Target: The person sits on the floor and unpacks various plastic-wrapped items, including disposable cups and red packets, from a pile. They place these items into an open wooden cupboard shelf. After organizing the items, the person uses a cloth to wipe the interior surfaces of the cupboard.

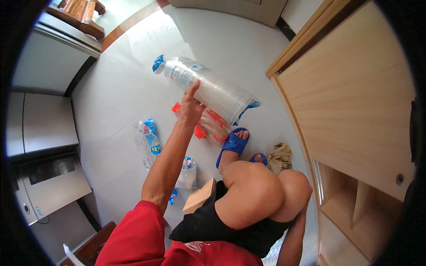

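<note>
In my left hand (193, 104) is a long clear bag of nested disposable plastic bowls (226, 94), its ends printed blue. The bag is held slantwise above the floor, thumb on top and the other fingers hidden beneath it. Below it on the floor lies a clear plastic packet with red print (216, 124), partly covered by the bag and my hand. Left of my forearm lies a clear plastic packet with blue print (150, 136). A shorter stack of clear plastic bowls (188, 176) is partly behind that arm. My right hand (309, 196) is against my right knee, mostly hidden.
A small wooden stool (199, 196) is under me. A tan cloth (280, 156) lies beside my blue slippers (234, 143). The wooden cabinet (349, 86) with low compartments borders the right side. Grey cabinets (50, 119) line the left, and a wooden chair (80, 16) stands far left.
</note>
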`<state>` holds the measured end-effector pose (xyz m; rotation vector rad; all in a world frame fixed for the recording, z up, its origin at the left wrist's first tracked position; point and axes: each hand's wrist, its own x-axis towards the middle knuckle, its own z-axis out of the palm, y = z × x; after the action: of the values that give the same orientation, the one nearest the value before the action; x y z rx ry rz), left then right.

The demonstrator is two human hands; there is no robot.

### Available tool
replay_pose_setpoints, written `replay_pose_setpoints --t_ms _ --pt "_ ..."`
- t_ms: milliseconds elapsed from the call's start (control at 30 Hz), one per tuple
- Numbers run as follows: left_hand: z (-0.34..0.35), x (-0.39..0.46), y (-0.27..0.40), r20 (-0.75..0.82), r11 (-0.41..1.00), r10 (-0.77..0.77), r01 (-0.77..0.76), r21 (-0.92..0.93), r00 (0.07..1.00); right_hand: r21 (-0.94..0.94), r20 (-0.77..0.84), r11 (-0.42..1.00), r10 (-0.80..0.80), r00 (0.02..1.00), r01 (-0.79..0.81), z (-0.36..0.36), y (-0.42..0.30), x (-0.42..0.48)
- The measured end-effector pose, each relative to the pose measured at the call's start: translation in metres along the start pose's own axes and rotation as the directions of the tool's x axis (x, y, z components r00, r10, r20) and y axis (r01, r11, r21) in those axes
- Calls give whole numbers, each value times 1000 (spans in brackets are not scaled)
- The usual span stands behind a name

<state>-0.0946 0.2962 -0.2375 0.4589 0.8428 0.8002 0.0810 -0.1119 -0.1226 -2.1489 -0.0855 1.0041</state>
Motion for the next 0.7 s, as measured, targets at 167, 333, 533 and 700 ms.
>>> replay_pose_setpoints --t_ms 167,333,533,700 --pt "37 -89 51 300 973 69 2 -229 952 214 -131 886 -391 911 411 -43 -68 -24" --pt "83 -156 68 423 916 2 169 -365 906 114 -37 683 -723 690 722 -11 -153 -96" --pt "112 -214 74 552 904 -27 256 -343 834 224 -39 578 -799 600 784 19 -177 -146" --pt "133 -244 62 640 974 61 95 -206 766 210 -111 636 -739 664 743 -11 -141 -131"
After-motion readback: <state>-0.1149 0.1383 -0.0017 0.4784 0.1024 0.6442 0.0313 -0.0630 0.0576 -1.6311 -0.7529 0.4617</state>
